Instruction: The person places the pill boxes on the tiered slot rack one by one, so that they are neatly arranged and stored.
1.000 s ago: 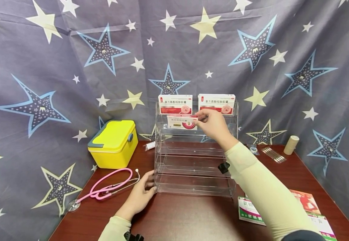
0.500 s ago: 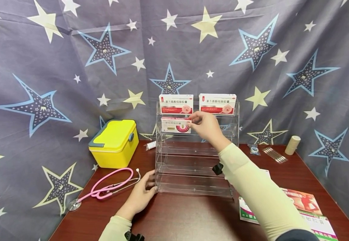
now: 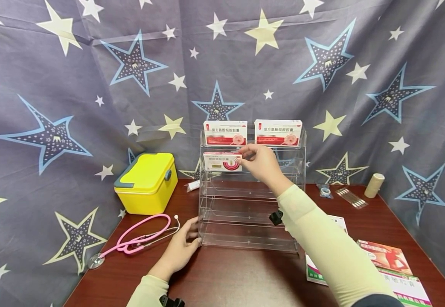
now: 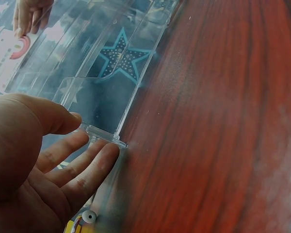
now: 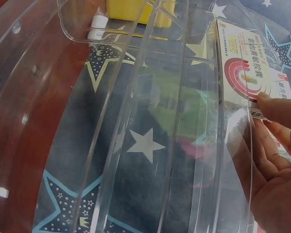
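Observation:
My right hand (image 3: 262, 164) pinches the right end of a white medicine box (image 3: 222, 162) with a red ring print. The box sits at the left of the second tier from the top of a clear acrylic display stand (image 3: 249, 244). In the right wrist view, the thumb lies on the front of the medicine box (image 5: 242, 68), with fingers behind the clear plastic. My left hand (image 3: 179, 249) rests against the stand's lower left side. The left wrist view has that hand's loosely bent fingers (image 4: 82, 177) touching the stand's bottom corner.
Two red-and-white medicine boxes (image 3: 225, 133) stand on the top tier. A yellow case (image 3: 145, 183) and pink stethoscope (image 3: 130, 245) lie left. On the right are more medicine boxes (image 3: 385, 256), partly behind my sleeve, a beige roll (image 3: 374, 185) and packed swabs (image 3: 351, 198).
My right hand has moved the medicine box left and down, from above the second tier into its left end. The left hand stays at the stand's side.

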The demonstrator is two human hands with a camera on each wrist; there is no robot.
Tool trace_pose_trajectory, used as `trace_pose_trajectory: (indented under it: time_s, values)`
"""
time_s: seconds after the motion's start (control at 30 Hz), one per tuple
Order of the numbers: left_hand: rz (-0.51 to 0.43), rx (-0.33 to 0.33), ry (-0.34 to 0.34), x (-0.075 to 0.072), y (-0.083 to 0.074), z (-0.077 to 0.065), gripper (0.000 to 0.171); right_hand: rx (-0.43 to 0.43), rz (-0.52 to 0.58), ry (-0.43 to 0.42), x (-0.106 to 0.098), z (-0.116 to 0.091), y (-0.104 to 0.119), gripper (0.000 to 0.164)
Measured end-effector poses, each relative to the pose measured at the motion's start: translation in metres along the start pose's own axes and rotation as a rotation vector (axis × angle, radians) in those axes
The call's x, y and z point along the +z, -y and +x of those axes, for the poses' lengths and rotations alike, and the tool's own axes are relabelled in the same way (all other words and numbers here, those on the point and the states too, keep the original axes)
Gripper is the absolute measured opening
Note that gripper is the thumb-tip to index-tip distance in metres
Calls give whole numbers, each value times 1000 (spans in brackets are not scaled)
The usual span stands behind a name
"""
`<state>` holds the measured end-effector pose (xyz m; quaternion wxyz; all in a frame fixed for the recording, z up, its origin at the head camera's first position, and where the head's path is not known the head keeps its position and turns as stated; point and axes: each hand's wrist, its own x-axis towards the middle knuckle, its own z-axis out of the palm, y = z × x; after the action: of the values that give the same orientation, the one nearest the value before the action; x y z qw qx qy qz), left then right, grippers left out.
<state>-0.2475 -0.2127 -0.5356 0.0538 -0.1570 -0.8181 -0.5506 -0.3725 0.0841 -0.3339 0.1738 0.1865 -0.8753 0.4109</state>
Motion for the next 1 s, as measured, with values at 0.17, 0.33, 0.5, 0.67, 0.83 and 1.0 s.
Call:
trace_pose_trajectory:
  time_s: [0.17, 0.33, 0.5, 0.67, 0.83, 1.0]
  values:
    - [-9, -3, -4, 0, -1, 0, 66, -10, 13, 0, -1, -1, 1, 18]
    - [-7, -5, -4, 0, -2, 0, 66, -21, 22, -4, -1, -1, 1, 19]
    - [1, -5, -4, 0, -2, 0, 66, -17, 12, -3, -4, -3, 0, 23]
    - [3, -4, -12, 1, -3, 1, 67, -36, 36, -63, -22, -15, 2, 26]
    - [7, -4, -16, 1, -2, 1, 67, -135, 78, -225, -56, -45, -4, 20]
    - [11, 0, -21, 1, 0, 0, 67, -162, 169, -378, -93, -82, -38, 15]
